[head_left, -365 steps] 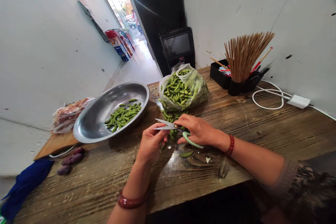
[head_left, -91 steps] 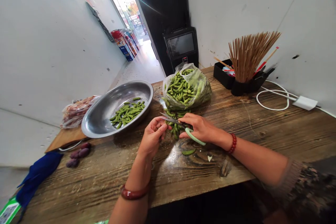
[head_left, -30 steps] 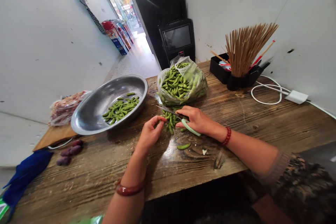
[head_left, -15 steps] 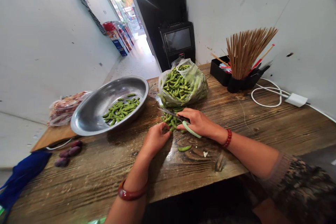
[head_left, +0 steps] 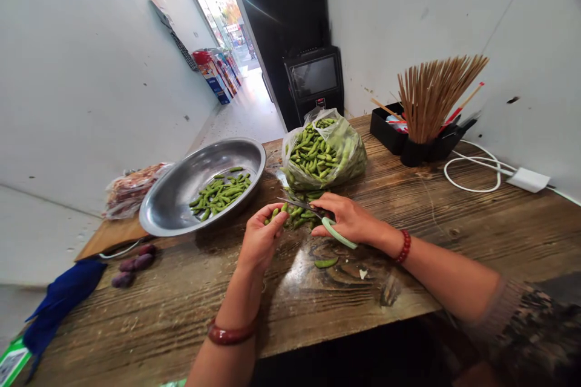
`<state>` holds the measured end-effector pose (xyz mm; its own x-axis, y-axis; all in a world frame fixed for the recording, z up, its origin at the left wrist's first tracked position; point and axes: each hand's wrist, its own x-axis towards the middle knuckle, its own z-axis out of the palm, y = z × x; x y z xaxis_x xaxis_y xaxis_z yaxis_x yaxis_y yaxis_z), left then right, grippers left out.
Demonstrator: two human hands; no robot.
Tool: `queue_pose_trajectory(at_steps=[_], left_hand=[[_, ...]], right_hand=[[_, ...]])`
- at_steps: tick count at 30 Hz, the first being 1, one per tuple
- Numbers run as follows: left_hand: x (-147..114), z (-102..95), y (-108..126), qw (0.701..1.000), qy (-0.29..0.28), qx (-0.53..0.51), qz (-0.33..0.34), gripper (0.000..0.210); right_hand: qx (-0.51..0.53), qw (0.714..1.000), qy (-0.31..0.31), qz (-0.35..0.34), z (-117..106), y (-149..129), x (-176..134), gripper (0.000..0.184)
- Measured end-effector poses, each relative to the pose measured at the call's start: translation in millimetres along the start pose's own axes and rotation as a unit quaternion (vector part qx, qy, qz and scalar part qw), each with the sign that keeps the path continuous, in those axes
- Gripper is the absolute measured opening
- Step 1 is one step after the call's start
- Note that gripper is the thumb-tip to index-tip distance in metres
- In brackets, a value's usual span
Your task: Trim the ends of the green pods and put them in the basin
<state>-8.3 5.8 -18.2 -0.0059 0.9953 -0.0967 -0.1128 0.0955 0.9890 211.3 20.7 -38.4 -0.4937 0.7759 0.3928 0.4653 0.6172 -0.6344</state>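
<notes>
My left hand (head_left: pixel 262 234) pinches a green edamame pod (head_left: pixel 275 214) between thumb and fingers, just above the table. In my right hand (head_left: pixel 345 217) is a pair of scissors (head_left: pixel 336 234) with pale green handles, its blades pointing left toward that pod. Under the blades lies a small pile of edamame pods (head_left: pixel 299 216). Behind it stands a clear plastic bag (head_left: pixel 349 154) full of pods. To the left, a steel basin (head_left: pixel 166 205) holds more pods (head_left: pixel 222 193) on its bottom. One single pod (head_left: pixel 326 263) lies nearer the table's front edge.
Purple-skinned round items (head_left: pixel 136 263) and a blue cloth (head_left: pixel 68 284) lie at left, near a bagged bundle (head_left: pixel 131 190) on a board. At right are a black holder with wooden skewers (head_left: pixel 426 103) and a white adapter (head_left: pixel 528 179) with its cable.
My left hand has lifted off the pile and moved left, now with a pod between its fingers. The scissors stay in my right hand. The whole view has shifted slightly.
</notes>
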Motion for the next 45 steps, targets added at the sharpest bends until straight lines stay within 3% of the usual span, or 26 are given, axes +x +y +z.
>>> queue_pose_trajectory(at_steps=[16,34,39,45], left_hand=[[-2.8,2.6,-6.5,0.993,-0.032,0.102,0.041,0.025],[-3.7,1.8,0.5,0.995,-0.012,0.097,0.022,0.027],[-1.9,-0.7,-1.3,0.997,-0.007,0.079,0.005,0.027],[0.1,-1.9,1.2,0.999,-0.02,-0.031,-0.001,0.028]], right_hand=[[-0.001,0.999,-0.043,0.001,-0.2,-8.6,-1.7,0.055],[0.0,0.998,-0.05,-0.029,-5.4,-8.4,-0.4,0.037],[-0.007,0.998,-0.063,-0.021,-4.9,-8.3,0.2,0.034],[0.015,1.0,0.001,0.011,-2.1,-3.4,1.0,0.037]])
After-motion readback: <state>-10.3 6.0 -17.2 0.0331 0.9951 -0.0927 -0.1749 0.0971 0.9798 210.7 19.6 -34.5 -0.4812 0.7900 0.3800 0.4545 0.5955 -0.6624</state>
